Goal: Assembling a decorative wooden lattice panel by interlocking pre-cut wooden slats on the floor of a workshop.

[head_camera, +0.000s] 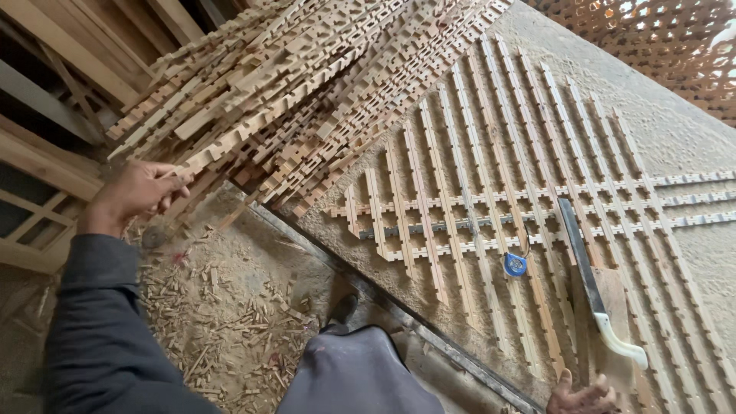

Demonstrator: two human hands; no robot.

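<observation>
Notched strips: pale wooden strips cut with square notches lie heaped in a loose pile [307,92] at the upper left of the head view, their ends jutting over the bench edge toward you.
Left hand: your left hand [142,192] reaches to the near end of that pile, fingers curled around the tip of one notched strip [201,159]; the grip looks closed on it, though the thumb side is hidden.
Right hand: your right hand [583,397] rests at the bottom edge, fingers spread and flat, holding nothing, beside a wooden board under the saw.
Lattice: a half-built lattice of long notched strips [498,207] lies on the grey dusty bench [675,130], uprights parallel, with a few cross strips locked in across the middle.
Saw: a hand saw with a dark blade and white handle [602,307] lies on the lattice just above your right hand.
Tape: a small blue round tape measure [515,264] sits on the lattice, left of the saw blade.
Floor: wood chips and offcuts [230,322] litter the ground by your knee.
Risk: the pile is interlocked by its notches, so a strip drawn out by its end could snag, drag neighbours over the edge, or snap at a thin notch.
Risk, right side: your open hand sits near the saw, so a jolt could bring it against the teeth.
</observation>
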